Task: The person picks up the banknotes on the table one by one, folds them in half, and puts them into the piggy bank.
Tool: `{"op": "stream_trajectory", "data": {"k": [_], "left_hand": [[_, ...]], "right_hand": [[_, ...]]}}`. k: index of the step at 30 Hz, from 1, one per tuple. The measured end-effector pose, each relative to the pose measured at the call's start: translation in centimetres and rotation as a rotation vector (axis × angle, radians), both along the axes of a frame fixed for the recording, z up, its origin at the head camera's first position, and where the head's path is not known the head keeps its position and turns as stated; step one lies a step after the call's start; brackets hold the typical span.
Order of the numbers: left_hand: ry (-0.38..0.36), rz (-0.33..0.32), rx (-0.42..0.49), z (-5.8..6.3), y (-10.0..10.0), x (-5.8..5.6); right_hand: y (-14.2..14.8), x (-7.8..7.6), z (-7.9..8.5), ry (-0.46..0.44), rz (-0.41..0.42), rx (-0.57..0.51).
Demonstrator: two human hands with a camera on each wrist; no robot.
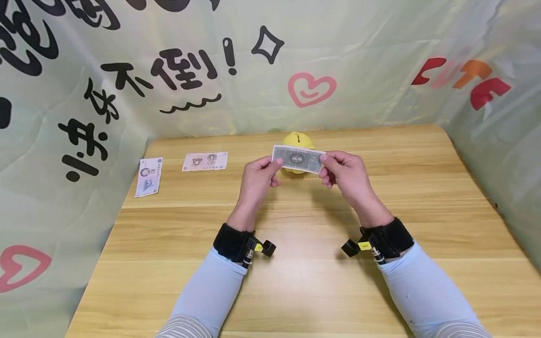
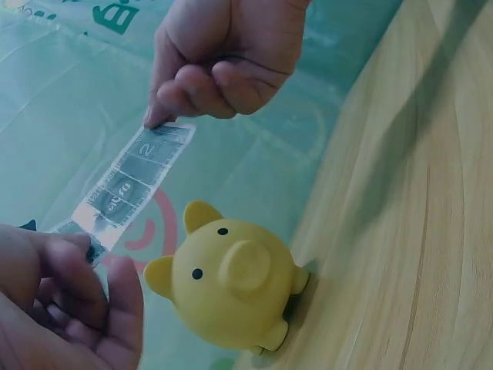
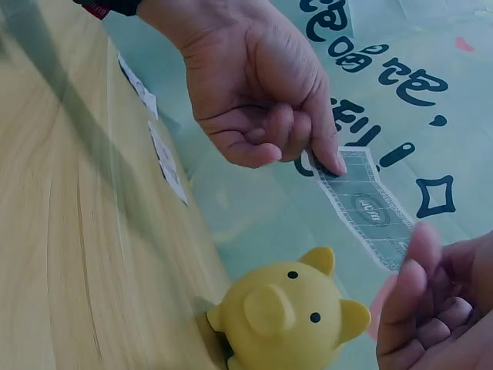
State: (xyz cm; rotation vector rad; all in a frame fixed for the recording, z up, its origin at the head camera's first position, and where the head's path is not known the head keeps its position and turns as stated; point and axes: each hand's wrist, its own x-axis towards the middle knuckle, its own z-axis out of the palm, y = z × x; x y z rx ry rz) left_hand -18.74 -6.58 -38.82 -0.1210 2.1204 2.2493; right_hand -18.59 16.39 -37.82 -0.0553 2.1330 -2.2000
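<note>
A grey-green banknote with a 2 on it is held level above the table, stretched between both hands. My left hand pinches its left end between thumb and fingers, and my right hand pinches the right end the same way. Crease lines cross the note in the left wrist view. Behind and partly hidden by it in the head view stands a yellow piggy bank with a slot in its top. Both wrist views show the pig upright on the table, apart from the hands, its snout toward me.
Two more banknotes lie flat on the wooden table: a pinkish one left of the pig and a bluish-purple one near the left edge. A printed cloth hangs behind the table and along its sides.
</note>
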Motion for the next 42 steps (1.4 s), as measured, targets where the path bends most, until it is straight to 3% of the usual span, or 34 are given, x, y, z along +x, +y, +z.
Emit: {"op": "stream_trajectory", "data": {"k": [3, 9, 13, 16, 25, 31, 34, 37, 39, 42], "left_hand": [[-0.007, -0.014, 0.023, 0.0, 0.0, 0.0], [-0.015, -0.091, 0.17, -0.1, 0.0, -0.1], [-0.004, -0.144, 0.169, 0.0, 0.1, -0.1], [-0.011, -0.144, 0.143, 0.0, 0.3, -0.1], [-0.012, -0.11, -0.019, -0.1, 0.3, -0.2], [-0.047, -0.231, -0.196, -0.3, -0.1, -0.2], [-0.038, -0.297, -0.329, -0.2, -0.1, -0.1], [0.007, -0.318, -0.438, -0.2, 0.2, 0.1], [0.017, -0.316, -0.46, -0.2, 0.5, 0.2], [-0.005, -0.266, -0.367, -0.4, 0.8, 0.2]], "right_hand": [[-0.1, -0.1, -0.2, -0.007, 0.007, -0.064], [-0.1, -0.2, -0.5, 0.014, 0.02, -0.09], [-0.1, -0.2, -0.6, 0.016, 0.013, -0.095], [-0.1, -0.3, -0.6, 0.001, -0.006, -0.093], [-0.3, -0.4, -0.7, 0.013, -0.029, 0.057], [-0.2, -0.4, -0.7, 0.062, -0.069, 0.112], [-0.3, -0.4, -0.7, 0.095, -0.037, 0.185], [-0.9, -0.2, -0.9, 0.138, 0.02, 0.275], [-1.4, 0.0, -0.9, 0.146, 0.036, 0.293], [-2.2, 0.4, -1.1, 0.112, 0.052, 0.266]]}}
